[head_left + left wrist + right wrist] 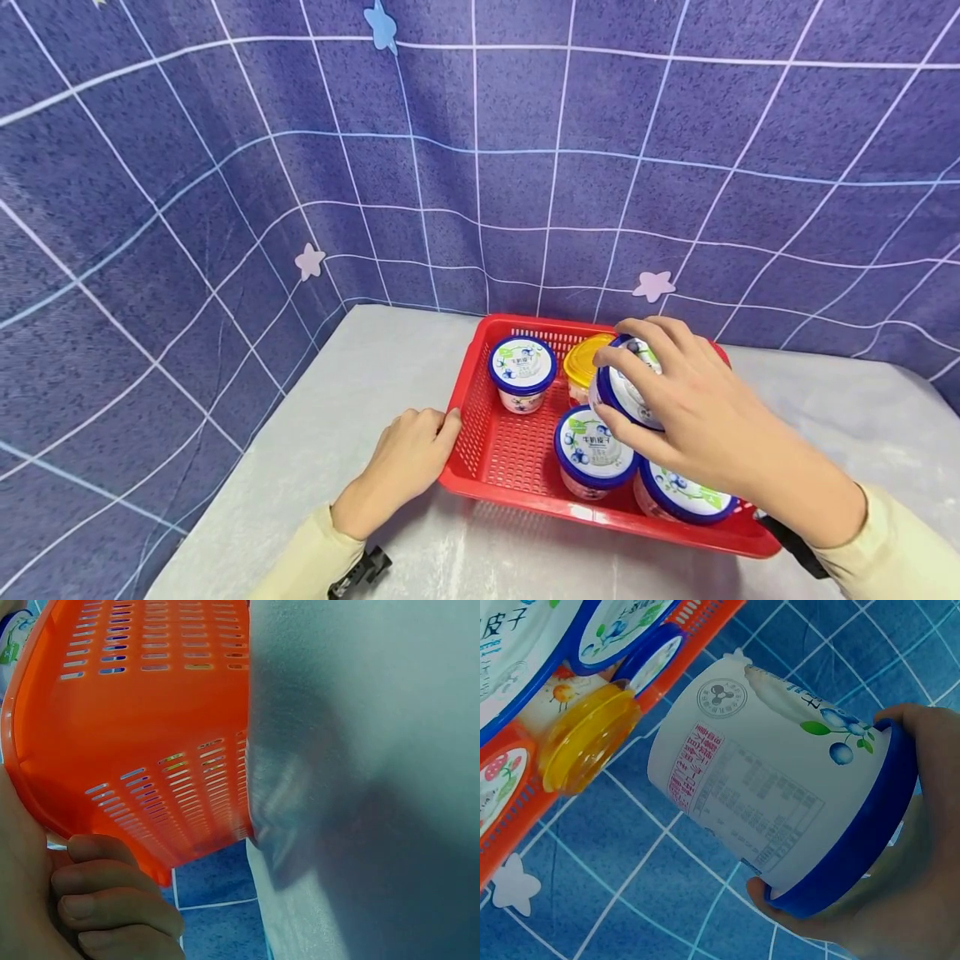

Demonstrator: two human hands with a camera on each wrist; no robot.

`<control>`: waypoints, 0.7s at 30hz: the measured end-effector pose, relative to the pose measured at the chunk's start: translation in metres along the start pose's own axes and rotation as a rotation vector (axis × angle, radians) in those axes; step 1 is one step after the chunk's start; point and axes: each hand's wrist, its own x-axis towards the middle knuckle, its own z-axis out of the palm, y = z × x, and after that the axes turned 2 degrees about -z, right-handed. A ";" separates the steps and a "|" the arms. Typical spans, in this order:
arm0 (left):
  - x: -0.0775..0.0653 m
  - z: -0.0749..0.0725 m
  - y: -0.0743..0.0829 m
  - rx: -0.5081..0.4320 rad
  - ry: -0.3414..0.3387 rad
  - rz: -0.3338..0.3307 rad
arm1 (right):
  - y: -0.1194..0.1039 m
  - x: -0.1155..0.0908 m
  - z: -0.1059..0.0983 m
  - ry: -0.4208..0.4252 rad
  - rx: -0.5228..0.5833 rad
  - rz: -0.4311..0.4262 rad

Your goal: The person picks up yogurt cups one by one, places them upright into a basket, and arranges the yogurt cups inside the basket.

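My right hand [678,400] grips a yogurt cup [772,780] by its blue lid rim, raised over the right part of a red perforated basket [517,500]. In the right wrist view the cup is tilted, its printed white side showing. My left hand [412,450] holds the basket's left rim, fingers curled at its outer side. Inside the basket, one blue-lidded cup [522,364] stands at the back left, another [596,446] at the front middle and a third [690,492] at the front right. A yellow-lidded cup [585,362] is partly hidden behind the held cup.
The basket stands on a table with a pale cloth [360,358]. Behind and to the left hangs a purple-blue curtain [450,183] with grid lines and stars. Dark wrist straps show at both sleeves.
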 end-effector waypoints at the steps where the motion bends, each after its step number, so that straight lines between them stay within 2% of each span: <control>1: 0.000 0.000 0.000 0.005 0.002 -0.001 | -0.001 0.001 0.000 -0.005 0.005 -0.004; 7: -0.001 -0.001 0.002 0.041 0.015 -0.005 | -0.005 0.005 0.001 -0.030 0.028 -0.021; 16: 0.000 0.000 0.002 0.035 0.012 -0.004 | -0.014 0.015 0.006 -0.074 0.077 -0.047; 21: -0.001 0.001 0.000 0.031 0.021 0.002 | -0.017 0.022 0.009 -0.082 0.078 -0.090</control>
